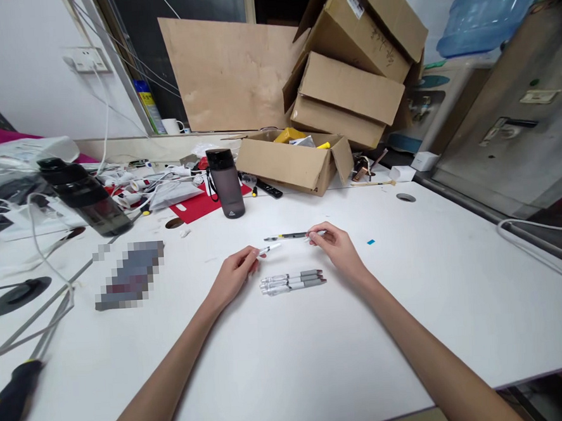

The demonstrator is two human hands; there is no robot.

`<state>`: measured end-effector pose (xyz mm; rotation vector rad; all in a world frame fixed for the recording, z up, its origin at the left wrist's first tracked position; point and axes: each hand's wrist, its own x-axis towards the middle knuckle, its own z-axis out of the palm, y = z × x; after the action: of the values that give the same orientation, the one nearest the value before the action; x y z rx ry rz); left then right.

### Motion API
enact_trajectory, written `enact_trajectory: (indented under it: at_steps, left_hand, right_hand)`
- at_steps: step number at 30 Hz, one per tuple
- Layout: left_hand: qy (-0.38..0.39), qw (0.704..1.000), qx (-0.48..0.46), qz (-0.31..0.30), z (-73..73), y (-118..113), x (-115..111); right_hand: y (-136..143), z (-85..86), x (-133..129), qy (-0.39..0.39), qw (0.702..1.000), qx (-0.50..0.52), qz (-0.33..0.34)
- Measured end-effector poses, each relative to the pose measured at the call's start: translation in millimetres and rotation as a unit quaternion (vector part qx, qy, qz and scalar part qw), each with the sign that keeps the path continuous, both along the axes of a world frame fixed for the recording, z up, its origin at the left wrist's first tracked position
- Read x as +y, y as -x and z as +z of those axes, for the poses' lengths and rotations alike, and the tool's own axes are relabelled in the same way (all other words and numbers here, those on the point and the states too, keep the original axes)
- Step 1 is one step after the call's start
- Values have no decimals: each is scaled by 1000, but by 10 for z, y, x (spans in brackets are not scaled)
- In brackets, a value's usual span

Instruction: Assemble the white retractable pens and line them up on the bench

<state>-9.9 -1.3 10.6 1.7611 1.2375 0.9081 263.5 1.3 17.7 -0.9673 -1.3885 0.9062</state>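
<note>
Over the white table point(281, 369), my left grip point(235, 275) pinches a slim white pen part point(272, 247), my right grip point(338, 248) a small pale piece point(307, 238), both beyond the row of pens point(292, 286). Likely light, stiff, slick plastic; best held mid-barrel.

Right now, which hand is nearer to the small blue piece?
Right. The right hand is just left of the small blue piece, apart from it; the left hand is much farther left.
</note>
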Motion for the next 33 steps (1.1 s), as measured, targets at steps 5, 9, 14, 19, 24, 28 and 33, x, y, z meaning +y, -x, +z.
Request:
enact_trajectory:
  at_steps: [5, 9, 14, 19, 24, 28, 33]
  left_hand:
    - [6, 1000, 3, -2, 3, -1, 3]
    - [0, 1000, -4, -5, 6, -8, 2]
    - [-3, 1000, 1, -3, 10, -9, -6]
    - [4, 1000, -3, -3, 14, -5, -5]
    - [-2, 1000, -12, -1, 25, -12, -13]
    - [-6, 1000, -18, 2, 24, -17, -16]
    - [-8, 1000, -21, -3, 15, -12, -9]
  right_hand:
    - [-41, 3, -3, 32, 999, 1, -16]
    - [-68, -8, 14, 69, 997, 12, -32]
    - [-80, -49, 44, 72, 995, 18, -59]
    - [-94, -54, 47, 77, 994, 18, -81]
    - [-107, -46, 52, 74, 994, 11, -84]
    - [-117, -50, 65, 70, 994, 4, -80]
    - [-125, -44, 71, 52, 997, 6, -55]
